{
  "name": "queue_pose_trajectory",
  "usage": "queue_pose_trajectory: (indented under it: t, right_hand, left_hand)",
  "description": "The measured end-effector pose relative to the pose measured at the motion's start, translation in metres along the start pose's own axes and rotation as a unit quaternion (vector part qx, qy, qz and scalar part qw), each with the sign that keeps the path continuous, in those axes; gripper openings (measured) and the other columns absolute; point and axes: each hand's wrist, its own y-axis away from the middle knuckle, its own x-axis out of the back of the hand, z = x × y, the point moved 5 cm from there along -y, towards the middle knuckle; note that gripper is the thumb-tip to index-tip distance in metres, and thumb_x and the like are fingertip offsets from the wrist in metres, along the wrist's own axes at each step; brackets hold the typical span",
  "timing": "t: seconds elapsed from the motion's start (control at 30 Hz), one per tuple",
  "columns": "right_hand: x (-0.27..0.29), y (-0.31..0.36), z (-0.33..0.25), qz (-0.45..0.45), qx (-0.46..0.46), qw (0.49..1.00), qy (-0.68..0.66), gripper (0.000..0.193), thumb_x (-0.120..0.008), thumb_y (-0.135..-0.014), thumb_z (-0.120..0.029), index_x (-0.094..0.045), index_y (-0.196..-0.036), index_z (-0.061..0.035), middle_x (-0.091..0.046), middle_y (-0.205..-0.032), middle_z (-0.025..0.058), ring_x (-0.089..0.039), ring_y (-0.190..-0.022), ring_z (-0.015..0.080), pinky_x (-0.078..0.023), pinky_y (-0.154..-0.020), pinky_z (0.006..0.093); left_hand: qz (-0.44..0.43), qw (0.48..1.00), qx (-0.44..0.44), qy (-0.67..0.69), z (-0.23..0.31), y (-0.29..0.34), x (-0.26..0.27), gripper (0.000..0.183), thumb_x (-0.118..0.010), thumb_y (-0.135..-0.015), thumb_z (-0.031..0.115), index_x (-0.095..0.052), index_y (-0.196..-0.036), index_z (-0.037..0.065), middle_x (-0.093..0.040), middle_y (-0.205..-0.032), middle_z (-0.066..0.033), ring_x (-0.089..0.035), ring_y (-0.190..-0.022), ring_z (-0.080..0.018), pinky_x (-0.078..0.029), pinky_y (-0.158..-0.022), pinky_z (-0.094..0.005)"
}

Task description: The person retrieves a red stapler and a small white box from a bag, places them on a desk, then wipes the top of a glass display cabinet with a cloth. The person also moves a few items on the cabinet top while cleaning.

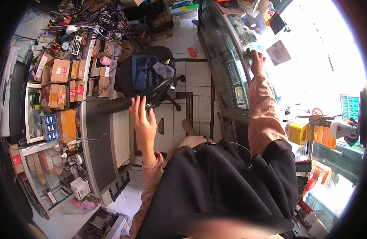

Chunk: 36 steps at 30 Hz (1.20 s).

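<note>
Left hand [143, 119] is hovering at the chair [157, 89], fingers spread, gripping nothing; contact unclear, maybe steadying it. Blue cloth [141, 72] and grey cloth [163, 70] are lying on its seat, probably just parked. Farther, right hand [258, 63] is resting on the glass case [234, 40], maybe for support, fingers bending at a dark thing [249, 52]; can't tell if gripping.

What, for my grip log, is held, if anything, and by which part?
The left hand, open at the chair, shows no grip. The right hand is by the glass case; whether it holds anything can't be told.
</note>
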Motion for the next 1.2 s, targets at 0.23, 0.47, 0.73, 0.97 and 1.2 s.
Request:
queue_pose_trajectory:
  t: [0.23, 0.47, 0.73, 0.97, 1.2]
  right_hand:
    - [0.059, 0.126, 0.024, 0.028, 0.037, 0.999, 0.01, 0.062, -0.056, -0.074, 0.017, -0.06, -0.127, -0.0151, -0.061, -0.121, 0.0146, -0.054, -0.12, 0.0369, -0.04, -0.103, 0.0491]
    - [0.091, 0.191, 0.023, 0.014, -0.018, 1.0, 0.016, 0.057, -0.072, -0.076, -0.006, -0.056, -0.13, -0.0117, -0.056, -0.124, 0.0161, -0.05, -0.124, 0.0395, -0.036, -0.108, 0.0511]
    - [0.066, 0.187, 0.026, 0.05, -0.113, 0.988, 0.089, 0.072, -0.07, -0.072, -0.01, -0.048, -0.14, -0.0077, -0.056, -0.125, 0.0178, -0.049, -0.12, 0.0398, -0.036, -0.107, 0.0529]
    - [0.055, 0.168, 0.01, 0.063, -0.16, 0.983, 0.065, 0.066, -0.071, -0.075, -0.009, -0.052, -0.137, -0.0064, -0.057, -0.122, 0.0181, -0.05, -0.119, 0.0409, -0.037, -0.105, 0.054]
    - [0.012, 0.06, -0.043, 0.093, 0.008, 0.996, 0.017, 0.055, -0.073, -0.076, -0.009, -0.057, -0.129, -0.0053, -0.061, -0.114, 0.0159, -0.054, -0.114, 0.0398, -0.039, -0.101, 0.0519]
  left_hand:
    - [-0.019, 0.997, 0.029, 0.064, -0.059, -0.061, -0.048, 0.04, -0.061, -0.102, 0.022, -0.06, -0.14, 0.008, -0.062, -0.138, -0.0188, -0.06, -0.126, -0.0367, -0.05, -0.104, -0.0447]
    - [-0.041, 0.996, 0.044, -0.072, -0.071, -0.062, -0.075, 0.035, -0.055, -0.102, 0.027, -0.067, -0.132, 0.013, -0.073, -0.122, -0.01, -0.07, -0.107, -0.031, -0.055, -0.092, -0.0416]
    - [-0.018, 0.997, 0.027, -0.07, -0.07, -0.065, -0.076, 0.034, -0.059, -0.099, 0.027, -0.068, -0.128, 0.012, -0.075, -0.116, -0.0099, -0.072, -0.1, -0.0297, -0.056, -0.086, -0.0417]
    - [-0.066, 0.994, 0.084, -0.017, -0.073, -0.073, -0.076, 0.044, -0.066, -0.094, 0.034, -0.065, -0.13, 0.009, -0.073, -0.118, -0.0134, -0.071, -0.102, -0.0327, -0.056, -0.09, -0.0439]
    - [-0.018, 0.979, 0.2, -0.043, -0.078, -0.08, -0.075, 0.051, -0.077, -0.083, 0.042, -0.069, -0.121, 0.009, -0.074, -0.115, -0.0121, -0.071, -0.101, -0.0318, -0.056, -0.088, -0.0432]
